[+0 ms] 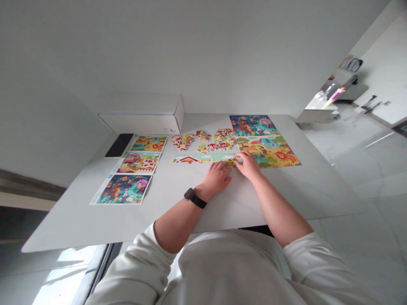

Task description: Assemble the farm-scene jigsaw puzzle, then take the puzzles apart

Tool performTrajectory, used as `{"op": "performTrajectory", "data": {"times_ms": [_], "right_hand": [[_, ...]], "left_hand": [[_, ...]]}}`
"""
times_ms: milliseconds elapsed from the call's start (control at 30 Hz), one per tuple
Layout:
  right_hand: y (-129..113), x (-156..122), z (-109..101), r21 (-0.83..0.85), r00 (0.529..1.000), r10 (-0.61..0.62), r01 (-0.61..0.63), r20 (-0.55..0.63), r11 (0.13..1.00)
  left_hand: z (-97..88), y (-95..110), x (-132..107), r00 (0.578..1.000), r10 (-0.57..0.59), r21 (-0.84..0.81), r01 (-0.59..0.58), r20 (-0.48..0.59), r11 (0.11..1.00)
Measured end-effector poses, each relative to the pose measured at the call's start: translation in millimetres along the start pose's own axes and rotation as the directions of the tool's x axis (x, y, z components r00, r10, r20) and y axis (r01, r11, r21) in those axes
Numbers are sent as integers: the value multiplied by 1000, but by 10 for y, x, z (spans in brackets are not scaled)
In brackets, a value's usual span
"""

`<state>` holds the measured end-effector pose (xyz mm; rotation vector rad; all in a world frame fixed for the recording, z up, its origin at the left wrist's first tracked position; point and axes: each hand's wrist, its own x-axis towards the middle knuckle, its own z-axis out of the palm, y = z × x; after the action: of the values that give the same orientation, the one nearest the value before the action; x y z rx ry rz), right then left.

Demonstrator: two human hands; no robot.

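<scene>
A joined strip of puzzle pieces [205, 158], pale green with a red barn roof, lies across the middle of the table. My left hand [217, 180], a black watch on its wrist, rests with fingers stretched out against the strip's lower edge. My right hand [248, 165] has thumb and index finger closed at the strip's right end, on a small yellow-green puzzle piece [230, 162] that is partly hidden by the fingers. Beyond the strip are loose puzzle pieces [219, 147] in several small heaps, red, green and cream, and more cow-patterned pieces [180, 142] to the left.
Two finished-looking pictures, a dark blue one [252, 126] and a yellow animal one [269, 151], lie at right. On the left are a sheet with three printed pictures [138, 163] and a black phone [119, 145]. A white box [143, 120] stands against the wall.
</scene>
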<state>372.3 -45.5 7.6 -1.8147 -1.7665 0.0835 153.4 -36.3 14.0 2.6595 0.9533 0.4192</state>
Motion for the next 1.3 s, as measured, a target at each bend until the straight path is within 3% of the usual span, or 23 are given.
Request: {"op": "performTrajectory", "data": {"times_ms": [267, 600, 1100, 1300], "right_hand": [[-6, -42, -90, -52, 992, -25, 31, 121, 998], [-56, -42, -96, -97, 986, 11, 6, 167, 995], [-133, -56, -109, -142, 983, 41, -15, 181, 990], [-70, -54, -119, -65, 990, -70, 79, 124, 995]], "left_hand": [[-22, 34, -11, 999, -4, -2, 4, 46, 1000], [-24, 30, -12, 998, -25, 27, 24, 53, 999], [-11, 27, -20, 999, -39, 39, 38, 33, 999], [-43, -5, 18, 998, -25, 37, 23, 49, 999]]}}
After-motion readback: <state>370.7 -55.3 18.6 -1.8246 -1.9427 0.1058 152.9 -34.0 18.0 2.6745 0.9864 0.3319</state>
